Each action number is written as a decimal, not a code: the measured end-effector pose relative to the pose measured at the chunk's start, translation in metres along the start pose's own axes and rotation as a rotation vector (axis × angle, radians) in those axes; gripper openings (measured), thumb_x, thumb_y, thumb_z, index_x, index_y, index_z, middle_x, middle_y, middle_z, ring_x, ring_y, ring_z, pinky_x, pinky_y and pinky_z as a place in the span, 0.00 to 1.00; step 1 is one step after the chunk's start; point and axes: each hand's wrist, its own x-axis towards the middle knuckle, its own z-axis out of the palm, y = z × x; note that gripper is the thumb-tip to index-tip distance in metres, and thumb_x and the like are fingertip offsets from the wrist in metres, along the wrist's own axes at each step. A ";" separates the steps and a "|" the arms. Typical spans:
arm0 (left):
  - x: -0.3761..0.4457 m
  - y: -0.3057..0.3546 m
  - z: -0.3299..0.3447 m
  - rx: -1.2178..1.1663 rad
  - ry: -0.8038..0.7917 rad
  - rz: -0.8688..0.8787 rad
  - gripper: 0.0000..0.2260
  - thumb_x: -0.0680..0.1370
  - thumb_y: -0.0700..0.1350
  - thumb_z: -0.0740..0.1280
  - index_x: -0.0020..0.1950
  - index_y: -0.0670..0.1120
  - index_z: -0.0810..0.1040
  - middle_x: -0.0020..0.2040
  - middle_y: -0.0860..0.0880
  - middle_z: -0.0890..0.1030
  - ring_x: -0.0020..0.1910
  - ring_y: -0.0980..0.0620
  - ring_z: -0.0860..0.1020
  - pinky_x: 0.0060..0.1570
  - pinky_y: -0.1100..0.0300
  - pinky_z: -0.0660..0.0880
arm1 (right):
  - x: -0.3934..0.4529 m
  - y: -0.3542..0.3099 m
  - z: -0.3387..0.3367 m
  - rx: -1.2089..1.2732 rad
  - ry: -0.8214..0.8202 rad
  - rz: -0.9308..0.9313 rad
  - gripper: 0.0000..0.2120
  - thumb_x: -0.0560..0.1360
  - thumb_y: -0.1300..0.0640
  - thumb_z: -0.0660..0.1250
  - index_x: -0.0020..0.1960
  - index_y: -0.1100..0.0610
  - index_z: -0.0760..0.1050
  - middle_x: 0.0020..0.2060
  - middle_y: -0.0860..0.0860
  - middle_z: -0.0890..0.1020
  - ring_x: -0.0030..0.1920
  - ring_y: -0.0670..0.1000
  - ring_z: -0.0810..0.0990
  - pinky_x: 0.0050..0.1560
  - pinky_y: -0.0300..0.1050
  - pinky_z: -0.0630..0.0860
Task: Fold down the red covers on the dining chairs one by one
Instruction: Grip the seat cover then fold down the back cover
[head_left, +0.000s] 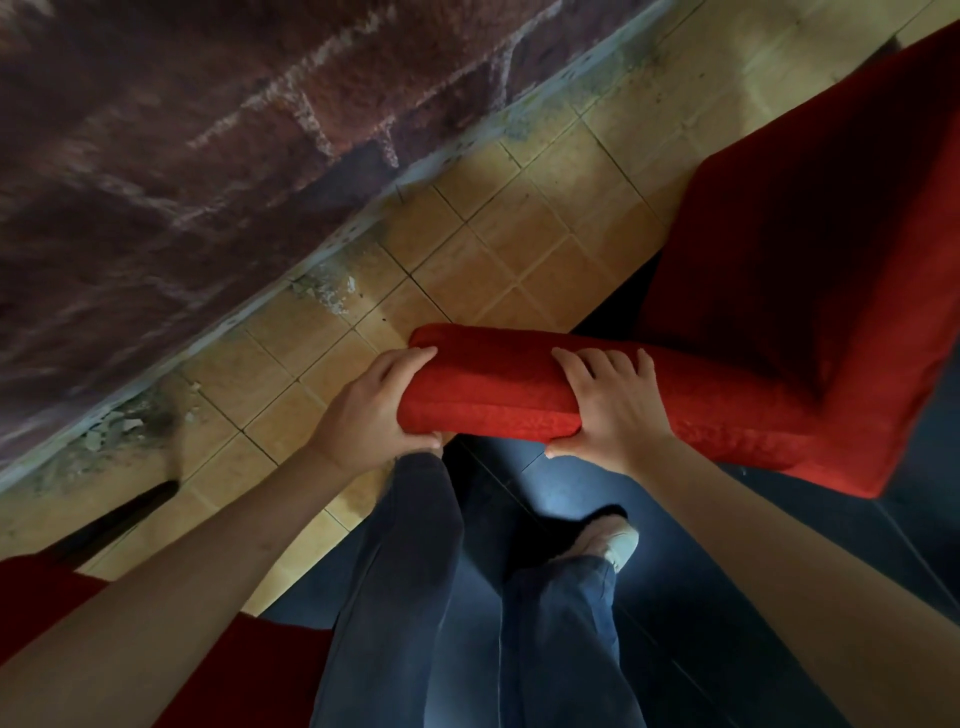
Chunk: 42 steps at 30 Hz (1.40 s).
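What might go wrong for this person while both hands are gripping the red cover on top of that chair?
Both hands, left hand and right hand, grip one end of the red cover, so it may fold down unevenly. The person is pressed close to the chair, with a shoe just beneath it, so a hard tug might tip the chair onto that foot.

Red cover under my hands: textured woven cloth, matt. Wall: rough brick. Floor: matt tan tile, worn grout. My trousers: denim.
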 end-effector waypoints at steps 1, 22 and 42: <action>0.000 0.000 0.000 0.008 0.002 0.010 0.45 0.57 0.48 0.83 0.71 0.44 0.70 0.65 0.43 0.74 0.62 0.43 0.76 0.57 0.46 0.77 | 0.000 -0.001 0.001 -0.009 -0.010 0.013 0.55 0.58 0.32 0.76 0.77 0.51 0.57 0.69 0.55 0.70 0.68 0.60 0.69 0.70 0.69 0.55; 0.006 0.032 -0.024 0.076 0.082 -0.073 0.36 0.59 0.47 0.83 0.64 0.41 0.76 0.59 0.42 0.80 0.56 0.42 0.80 0.57 0.51 0.75 | -0.007 0.008 -0.025 0.078 0.193 -0.034 0.33 0.59 0.35 0.77 0.53 0.57 0.78 0.41 0.53 0.83 0.42 0.56 0.81 0.50 0.48 0.70; 0.011 0.132 -0.085 -0.185 0.347 -0.080 0.40 0.53 0.60 0.80 0.64 0.57 0.74 0.56 0.55 0.79 0.56 0.54 0.78 0.56 0.54 0.74 | -0.062 0.051 -0.118 0.112 0.326 0.061 0.20 0.62 0.41 0.75 0.46 0.54 0.79 0.39 0.48 0.81 0.41 0.50 0.78 0.48 0.45 0.61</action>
